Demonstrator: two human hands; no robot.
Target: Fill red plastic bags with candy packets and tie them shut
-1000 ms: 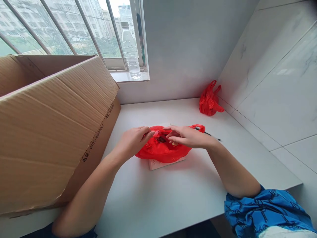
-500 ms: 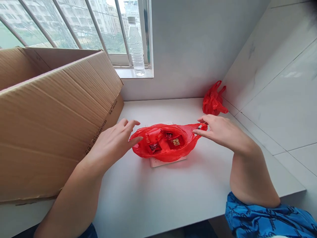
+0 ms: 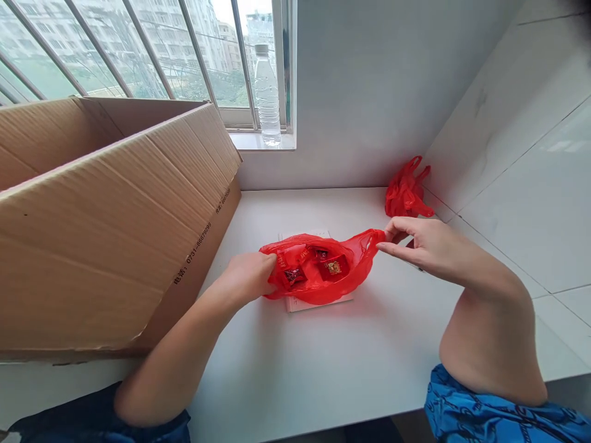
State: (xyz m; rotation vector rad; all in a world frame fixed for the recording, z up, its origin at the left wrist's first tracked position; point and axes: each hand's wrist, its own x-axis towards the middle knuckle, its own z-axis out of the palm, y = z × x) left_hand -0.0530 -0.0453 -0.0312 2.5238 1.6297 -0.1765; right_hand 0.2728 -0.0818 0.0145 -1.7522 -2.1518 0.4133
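Note:
A red plastic bag (image 3: pixel 318 296) lies with its mouth open on the white table, small red-wrapped packets (image 3: pixel 333 267) showing inside. At the bag's left end, my left hand (image 3: pixel 249 275) is closed on the edge, its fingertips hidden by the red film. On the opposite side, the bag's handle is pinched between thumb and fingers of my right hand (image 3: pixel 415 241) and drawn out to the right. Partly under the bag is a flat white box or booklet (image 3: pixel 298 305), mostly covered.
A large open cardboard box (image 3: pixel 115 234) takes up the left side. Another red plastic bag (image 3: pixel 407 194), bunched up, sits in the back right corner by the tiled wall. On the windowsill stands a clear water bottle (image 3: pixel 268 98). The white table (image 3: pixel 323 363) ends at the front.
My left hand has gone from spread fingers to closed on the bag's left edge. My right hand has pulled the handle outward. The whole view has shifted slightly.

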